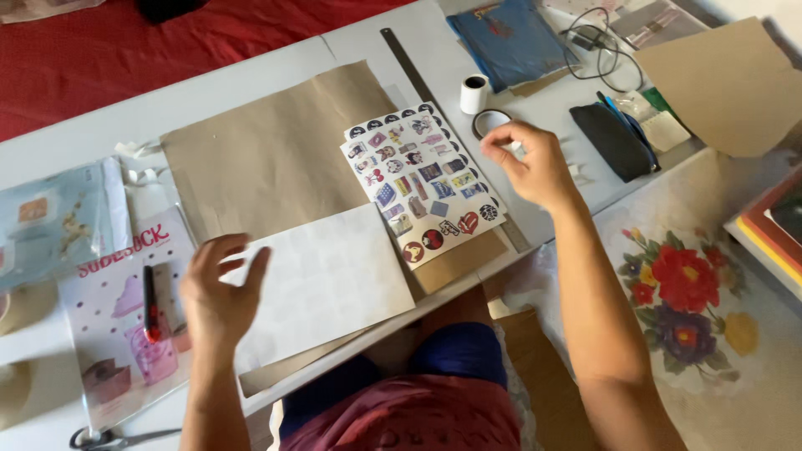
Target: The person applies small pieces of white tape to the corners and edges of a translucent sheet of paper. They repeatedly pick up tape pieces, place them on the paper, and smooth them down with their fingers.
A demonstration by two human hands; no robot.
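Left hand (pixel 219 288): fingers spread flat on white sheet (pixel 322 280) | right hand (pixel 535 163): fingers pinched on tape roll (pixel 491 123) | sticker sheet (pixel 422 184) between.

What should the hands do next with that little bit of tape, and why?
Probably bring the right hand back over to the white sheet and press its small white piece down on an edge. The fingers seem to pinch that piece right by the tape roll, while the left hand rests flat on the sheet, which lies on brown paper.
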